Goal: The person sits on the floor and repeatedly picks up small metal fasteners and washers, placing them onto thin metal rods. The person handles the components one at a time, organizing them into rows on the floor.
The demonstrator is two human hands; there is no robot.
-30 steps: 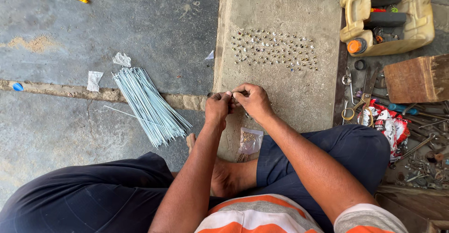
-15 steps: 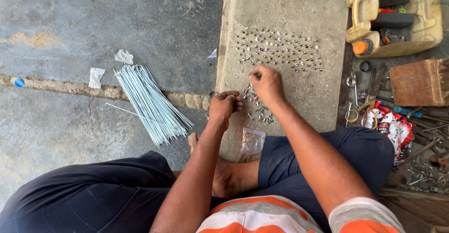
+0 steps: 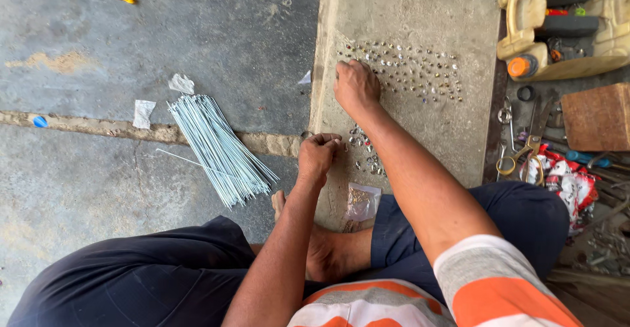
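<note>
A: What is the work surface?

B: A grey concrete floor (image 3: 131,38), cracked across the middle. A raised concrete slab (image 3: 420,25) lies on it in front of my crossed legs. I sit on the floor with one bare foot against the slab's near edge.

A: Where are the small parts?

B: Small metal nipples stand in rows (image 3: 413,71) on the far half of the slab. A loose cluster of the same parts (image 3: 364,153) lies nearer me, between my two forearms. A small clear bag (image 3: 361,202) with more parts rests at the slab's near edge.

A: State of each hand?

B: My right hand (image 3: 356,85) is reached out to the left end of the rows, fingers curled down and pinched together at the slab. Whether a part sits between them, I cannot tell. My left hand (image 3: 318,156) is at the slab's left edge, closed into a loose fist, fingertips pressed to the thumb. Its contents are hidden.

A: Other items?

B: A bundle of thin metal spokes (image 3: 220,146) lies fanned on the floor, left of the slab. To the right are scissors (image 3: 518,156), a wooden block (image 3: 597,117) and a cut-open yellowish plastic jug (image 3: 564,19) holding tools.
</note>
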